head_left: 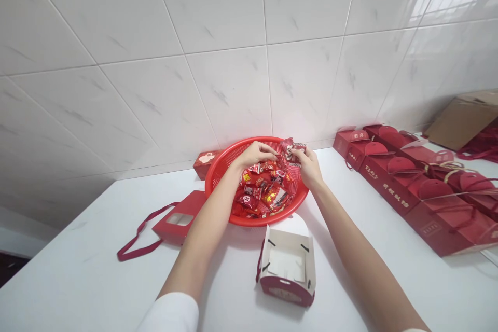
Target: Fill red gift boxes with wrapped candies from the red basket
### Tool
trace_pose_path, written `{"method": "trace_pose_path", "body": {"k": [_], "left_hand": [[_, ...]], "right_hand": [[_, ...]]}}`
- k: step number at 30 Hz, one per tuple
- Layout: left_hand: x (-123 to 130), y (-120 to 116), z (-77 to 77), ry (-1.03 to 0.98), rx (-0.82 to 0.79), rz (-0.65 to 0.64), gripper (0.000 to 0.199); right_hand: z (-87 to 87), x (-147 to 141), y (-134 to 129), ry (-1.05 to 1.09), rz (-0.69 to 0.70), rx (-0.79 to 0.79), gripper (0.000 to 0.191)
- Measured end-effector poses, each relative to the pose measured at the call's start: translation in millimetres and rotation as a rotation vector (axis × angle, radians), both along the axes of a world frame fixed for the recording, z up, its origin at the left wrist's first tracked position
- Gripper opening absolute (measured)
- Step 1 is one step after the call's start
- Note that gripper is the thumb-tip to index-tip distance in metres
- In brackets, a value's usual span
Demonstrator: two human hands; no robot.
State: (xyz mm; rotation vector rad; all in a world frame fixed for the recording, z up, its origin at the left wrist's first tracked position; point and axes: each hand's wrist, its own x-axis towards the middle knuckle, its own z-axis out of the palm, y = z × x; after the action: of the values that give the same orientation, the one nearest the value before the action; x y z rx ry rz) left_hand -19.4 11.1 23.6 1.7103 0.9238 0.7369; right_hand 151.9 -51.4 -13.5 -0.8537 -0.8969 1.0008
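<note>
A red plastic basket [218, 206] stands near the wall, with many red-wrapped candies [252, 198] inside. Over its back part, my left hand [257, 154] reaches down with the fingers bent together; what its fingertips hold, if anything, is hard to make out. At the basket's right rim, my right hand [307, 165] pinches small red candy packets [288, 148]. Between my forearms, in front of the basket, an open gift box [287, 264] with a white inside and a dark red front shows nothing in it.
A red box with a ribbon handle [181, 218] lies left of the basket, and a small red box [205, 164] is behind it. Rows of red gift boxes [397, 192] fill the right side. A cardboard box [459, 119] stands at the back right, by the tiled wall.
</note>
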Motion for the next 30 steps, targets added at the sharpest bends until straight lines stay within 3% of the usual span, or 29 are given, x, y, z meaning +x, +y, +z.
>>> {"method": "trace_pose_path", "body": {"k": [7, 13, 19, 25, 30], "left_hand": [[-2.7, 7.7, -0.6, -0.246, -0.095, 0.148, 0.025], [-1.0, -1.0, 4.4, -0.351, -0.131, 0.141, 0.033], [0.3, -18.0, 13.6, -0.452, -0.161, 0.127, 0.042], [1.6, -35.4, 37.5, -0.495, -0.063, 0.046, 0.051], [-7.4, -80.0, 47.9, -0.377, 0.054, -0.044, 0.043]], "right_hand": [[2.2, -0.9, -1.9, 0.044, 0.055, 0.013, 0.025], [4.8, -2.2, -6.4, 0.068, 0.111, 0.031, 0.032], [13.4, -7.1, -10.9, 0.094, 0.081, 0.081, 0.037], [38.6, 3.2, -26.1, 0.131, 0.066, 0.099, 0.038], [68.8, 19.7, -57.1, 0.051, 0.106, 0.147, 0.036]]}}
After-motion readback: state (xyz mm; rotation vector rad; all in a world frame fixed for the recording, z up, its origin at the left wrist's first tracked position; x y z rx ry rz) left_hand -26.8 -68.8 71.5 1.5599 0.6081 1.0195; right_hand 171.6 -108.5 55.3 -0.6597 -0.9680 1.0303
